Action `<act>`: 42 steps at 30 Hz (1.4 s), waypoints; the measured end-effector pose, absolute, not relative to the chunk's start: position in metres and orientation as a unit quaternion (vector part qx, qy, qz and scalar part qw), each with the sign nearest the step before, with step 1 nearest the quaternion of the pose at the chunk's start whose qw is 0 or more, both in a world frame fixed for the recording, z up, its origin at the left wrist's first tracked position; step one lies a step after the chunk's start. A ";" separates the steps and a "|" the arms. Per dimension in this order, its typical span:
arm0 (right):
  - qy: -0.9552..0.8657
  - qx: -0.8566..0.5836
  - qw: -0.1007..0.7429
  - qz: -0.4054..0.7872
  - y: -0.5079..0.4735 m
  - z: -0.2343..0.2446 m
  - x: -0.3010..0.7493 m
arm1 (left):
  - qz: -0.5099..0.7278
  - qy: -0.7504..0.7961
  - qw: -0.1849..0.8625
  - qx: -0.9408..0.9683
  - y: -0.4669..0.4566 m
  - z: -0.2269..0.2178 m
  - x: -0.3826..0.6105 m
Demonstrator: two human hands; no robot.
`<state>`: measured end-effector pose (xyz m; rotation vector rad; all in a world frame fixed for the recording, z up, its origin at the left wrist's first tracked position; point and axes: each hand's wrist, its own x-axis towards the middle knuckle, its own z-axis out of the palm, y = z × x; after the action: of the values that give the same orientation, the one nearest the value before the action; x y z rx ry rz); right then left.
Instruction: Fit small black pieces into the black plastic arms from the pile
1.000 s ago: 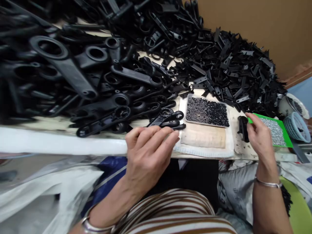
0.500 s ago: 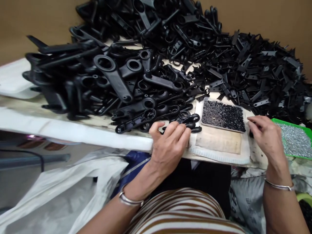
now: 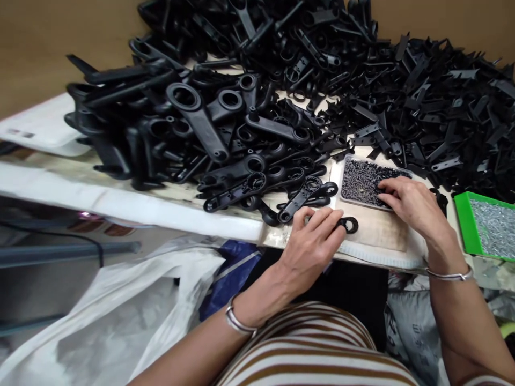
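Note:
My left hand [image 3: 311, 241] is closed around a black plastic arm with a ring-shaped end [image 3: 349, 224], held at the table's front edge. Most of that arm is hidden under my fingers. Over a shallow clear tray [image 3: 364, 203] of tiny black pieces [image 3: 360, 177], my right hand [image 3: 416, 206] pinches thumb and forefinger together among the pieces. What lies between those fingertips is too small to make out. Just left of the tray, another black plastic arm [image 3: 300, 199] rests at the front of a large pile.
A heap of black plastic arms [image 3: 201, 123] covers the table's left and back. Thin black bracket-like parts [image 3: 434, 107] are piled at the right. A green tray [image 3: 469, 225] holds silvery small pieces. Beneath the tray lies a tan pad [image 3: 378, 230]; a white bag [image 3: 100, 321] hangs lower left.
My left hand has moved right from the pile's edge, bringing a black plastic arm onto the pad. My right hand has moved left from beside the clear tray into its pieces.

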<state>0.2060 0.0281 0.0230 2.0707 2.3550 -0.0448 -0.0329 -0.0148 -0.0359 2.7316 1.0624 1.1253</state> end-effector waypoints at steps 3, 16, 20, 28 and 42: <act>0.753 0.657 0.006 -0.026 0.031 0.024 0.203 | 0.361 0.330 0.036 0.871 -0.012 -0.037 -0.031; 0.770 0.631 -0.095 -0.013 0.011 0.029 0.204 | 0.430 0.324 0.176 0.824 -0.013 -0.042 -0.027; 0.790 0.571 -0.144 -0.170 -0.021 0.038 0.178 | 0.460 0.322 0.183 0.807 -0.015 -0.043 -0.024; 0.702 0.645 -0.220 -0.206 -0.050 0.007 0.148 | 0.489 0.312 0.183 0.793 -0.018 -0.046 -0.019; 0.675 0.664 -0.242 -0.215 -0.047 -0.001 0.141 | 0.516 0.310 0.204 0.772 -0.019 -0.045 -0.014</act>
<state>0.1414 -0.0468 -0.0005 2.4817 2.5234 -0.8041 -0.0138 -0.0191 -0.0451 2.1549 0.8645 1.4390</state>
